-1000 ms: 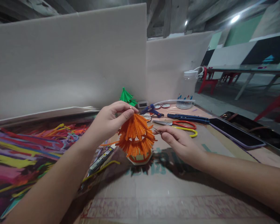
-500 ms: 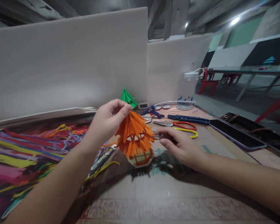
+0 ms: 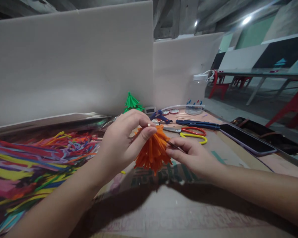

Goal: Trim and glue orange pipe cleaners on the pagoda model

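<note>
My left hand [image 3: 129,138] is closed in a pinch at the top of an orange pipe-cleaner tree [image 3: 152,153], where a small pale stick end [image 3: 149,125] pokes out between thumb and finger. The tree's layered fringe hangs tilted above the table. On its right side, my right hand [image 3: 191,153] is closed around a thin dark tool [image 3: 175,145] that looks like tweezers, its tip against the orange strands. Behind my left hand stands a green pipe-cleaner tree [image 3: 132,101], its lower part hidden.
Loose coloured pipe cleaners [image 3: 39,165] cover the left side. Toward the back lie a blue glue gun [image 3: 161,116], scissors [image 3: 193,132] with red and yellow handles, a blue cutter [image 3: 198,124] and a phone [image 3: 247,138]. A clear bottle [image 3: 197,94] stands behind them.
The orange tree has been raised and tipped, so its pale base no longer shows. My left hand has moved right and slightly down; the right hand's tool now meets the strands higher up.
</note>
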Available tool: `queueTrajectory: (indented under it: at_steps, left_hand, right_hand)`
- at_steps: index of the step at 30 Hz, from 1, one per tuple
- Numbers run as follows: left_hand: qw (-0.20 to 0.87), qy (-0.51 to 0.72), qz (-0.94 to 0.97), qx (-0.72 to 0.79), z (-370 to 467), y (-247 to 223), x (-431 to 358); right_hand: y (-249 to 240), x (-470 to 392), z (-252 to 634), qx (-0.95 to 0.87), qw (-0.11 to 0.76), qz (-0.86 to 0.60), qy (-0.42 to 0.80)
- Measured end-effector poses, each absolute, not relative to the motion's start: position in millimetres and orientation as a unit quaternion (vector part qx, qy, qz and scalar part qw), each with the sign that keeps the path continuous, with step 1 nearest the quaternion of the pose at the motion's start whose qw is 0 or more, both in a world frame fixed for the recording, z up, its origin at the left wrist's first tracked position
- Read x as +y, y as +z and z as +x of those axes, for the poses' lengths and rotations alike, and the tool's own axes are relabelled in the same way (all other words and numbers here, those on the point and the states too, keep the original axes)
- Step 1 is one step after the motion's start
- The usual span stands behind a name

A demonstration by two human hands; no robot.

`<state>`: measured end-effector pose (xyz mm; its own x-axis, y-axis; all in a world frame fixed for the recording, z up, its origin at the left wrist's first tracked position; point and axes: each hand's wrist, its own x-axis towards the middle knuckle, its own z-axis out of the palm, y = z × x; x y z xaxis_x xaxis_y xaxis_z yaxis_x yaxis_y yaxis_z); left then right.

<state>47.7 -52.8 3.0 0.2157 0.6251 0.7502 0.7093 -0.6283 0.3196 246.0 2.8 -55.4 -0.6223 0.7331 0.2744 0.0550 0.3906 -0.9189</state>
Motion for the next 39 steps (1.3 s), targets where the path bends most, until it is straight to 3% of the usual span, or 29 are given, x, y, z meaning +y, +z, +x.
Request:
queueTrajectory:
  at_steps: [8,14,21,26,31,39]
  left_hand:
    - [0.041,-0.448,-0.785,-0.425,51,3,-54]
    - [0.030,-0.460,-0.775,-0.432,51,1,-53]
    - [-0.162,-0.556,-0.672,-0.462,23,-20,-15]
    - [-0.248,-0.610,-0.594,-0.462,-4,-77,-12]
    - [-0.322,-0.510,-0.646,-0.468,-10,-121,-29]
    - [-0.292,-0.403,-0.714,-0.493,18,-104,-17]
  right_hand:
    - [-52,-8,243,-0.709,0.363,-0.233,0.559]
    - [-56,3,246,-0.720,0.383,-0.235,0.528]
    - [-71,39,251,-0.676,0.430,-0.257,0.541]
    - [-67,52,251,-0.726,0.422,-0.244,0.485]
    - [-67,48,260,-0.735,0.389,-0.264,0.489]
    - [-80,29,251,-0.667,0.392,-0.255,0.581]
